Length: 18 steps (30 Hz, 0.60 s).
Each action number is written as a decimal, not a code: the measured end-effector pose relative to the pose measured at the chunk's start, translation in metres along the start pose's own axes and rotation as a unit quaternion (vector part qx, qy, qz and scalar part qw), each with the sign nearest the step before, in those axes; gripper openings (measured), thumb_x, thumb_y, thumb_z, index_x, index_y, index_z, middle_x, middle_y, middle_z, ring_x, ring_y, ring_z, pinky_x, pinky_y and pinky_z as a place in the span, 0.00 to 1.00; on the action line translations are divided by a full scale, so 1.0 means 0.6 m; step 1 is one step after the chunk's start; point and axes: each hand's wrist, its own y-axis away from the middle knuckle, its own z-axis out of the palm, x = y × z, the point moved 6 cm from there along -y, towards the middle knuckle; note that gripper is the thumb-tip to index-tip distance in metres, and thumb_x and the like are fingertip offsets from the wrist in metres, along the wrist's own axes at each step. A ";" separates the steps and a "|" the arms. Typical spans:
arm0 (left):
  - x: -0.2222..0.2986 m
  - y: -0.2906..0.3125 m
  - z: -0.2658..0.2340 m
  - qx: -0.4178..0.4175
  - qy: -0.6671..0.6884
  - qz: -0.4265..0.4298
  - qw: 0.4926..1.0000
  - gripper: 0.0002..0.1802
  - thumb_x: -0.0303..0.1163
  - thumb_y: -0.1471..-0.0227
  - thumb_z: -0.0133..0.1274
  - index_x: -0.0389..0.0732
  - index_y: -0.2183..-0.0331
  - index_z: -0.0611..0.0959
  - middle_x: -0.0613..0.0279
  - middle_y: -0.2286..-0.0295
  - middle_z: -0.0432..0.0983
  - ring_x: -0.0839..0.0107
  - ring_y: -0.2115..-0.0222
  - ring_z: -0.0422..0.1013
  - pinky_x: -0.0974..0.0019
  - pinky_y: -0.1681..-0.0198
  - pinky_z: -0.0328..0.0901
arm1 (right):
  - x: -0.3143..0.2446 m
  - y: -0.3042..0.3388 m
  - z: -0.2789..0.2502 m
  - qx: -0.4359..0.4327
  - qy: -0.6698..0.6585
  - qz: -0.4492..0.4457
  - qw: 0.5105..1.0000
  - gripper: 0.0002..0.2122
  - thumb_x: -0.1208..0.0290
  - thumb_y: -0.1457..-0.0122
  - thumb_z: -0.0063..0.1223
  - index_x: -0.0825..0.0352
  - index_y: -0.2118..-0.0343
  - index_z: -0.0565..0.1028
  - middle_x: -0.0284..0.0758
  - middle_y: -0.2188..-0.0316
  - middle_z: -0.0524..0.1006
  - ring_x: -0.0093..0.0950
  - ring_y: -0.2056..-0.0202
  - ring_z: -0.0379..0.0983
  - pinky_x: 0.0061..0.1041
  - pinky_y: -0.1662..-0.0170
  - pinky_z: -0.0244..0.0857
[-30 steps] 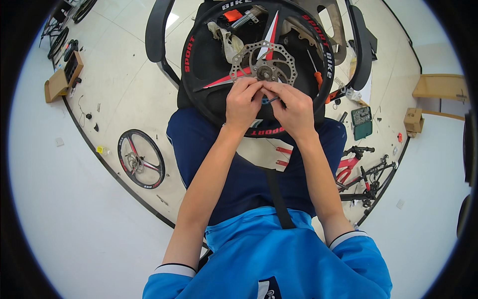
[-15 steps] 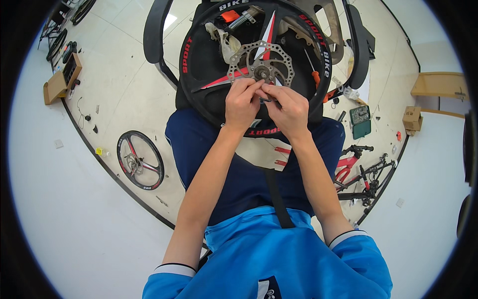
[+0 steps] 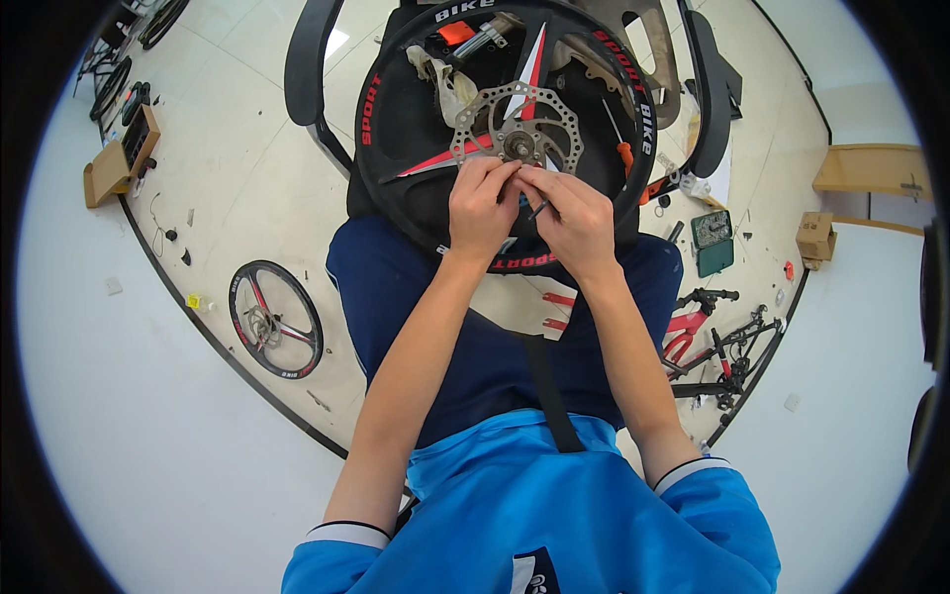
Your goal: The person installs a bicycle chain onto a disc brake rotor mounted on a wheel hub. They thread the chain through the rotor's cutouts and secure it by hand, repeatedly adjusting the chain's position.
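A black bicycle wheel [image 3: 370, 178] with red-and-white spokes lies flat above my lap. At its middle sits a drilled silver brake disc [image 3: 573, 129] around the hub [image 3: 519, 146]. My left hand [image 3: 482, 210] is pinched at the disc's near edge, and whatever its fingertips hold is hidden. My right hand [image 3: 572, 218] meets it there, fingers curled round a thin dark rod [image 3: 537, 210] whose end pokes out below them. Beyond the hands are a crumpled whitish piece [image 3: 455, 96] and a silver metal tube [image 3: 487, 38]. An orange-handled screwdriver [image 3: 625, 154] lies at the right.
Black armrests [image 3: 305, 79] flank the wheel. Another wheel [image 3: 318, 332] lies on the floor at the left, near an opened cardboard box [image 3: 105, 176]. At the right are a green case [image 3: 714, 259], red and black bike frames [image 3: 683, 344] and a brown carton [image 3: 816, 236].
The dark rod has turned in my right hand, so its end now points down and left below the fingers. Both hands stay at the disc's near edge.
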 end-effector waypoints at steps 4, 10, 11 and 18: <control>0.003 0.003 0.003 0.002 -0.012 -0.007 1.000 0.16 0.15 0.62 0.62 0.35 0.65 0.86 0.57 0.68 0.76 0.59 0.66 0.75 0.62 0.63 0.71 | 0.000 -0.008 -0.002 -0.036 0.009 0.002 0.999 0.09 0.81 0.46 0.64 0.66 0.61 0.82 0.38 0.67 0.84 0.36 0.68 0.82 0.29 0.65 0.75; -0.001 0.013 0.012 0.034 -0.028 -0.020 0.999 0.17 0.16 0.61 0.63 0.35 0.63 0.85 0.57 0.67 0.76 0.58 0.66 0.74 0.62 0.63 0.71 | 0.000 -0.012 -0.003 -0.064 -0.002 0.033 0.997 0.10 0.82 0.45 0.62 0.67 0.60 0.82 0.39 0.65 0.84 0.37 0.65 0.82 0.30 0.62 0.76; 0.001 0.013 0.012 0.039 -0.031 -0.021 0.999 0.17 0.16 0.61 0.63 0.35 0.63 0.85 0.57 0.67 0.76 0.58 0.66 0.74 0.62 0.63 0.71 | 0.001 -0.012 -0.004 -0.068 -0.007 0.042 0.997 0.10 0.82 0.45 0.62 0.67 0.59 0.82 0.39 0.65 0.84 0.37 0.65 0.83 0.30 0.62 0.77; 0.003 0.002 0.005 -0.001 -0.001 0.004 1.000 0.14 0.16 0.60 0.64 0.35 0.65 0.86 0.58 0.68 0.77 0.59 0.68 0.75 0.64 0.65 0.71 | 0.004 -0.013 -0.005 -0.061 -0.028 0.042 0.997 0.10 0.81 0.46 0.62 0.68 0.59 0.81 0.41 0.64 0.84 0.38 0.64 0.82 0.30 0.61 0.77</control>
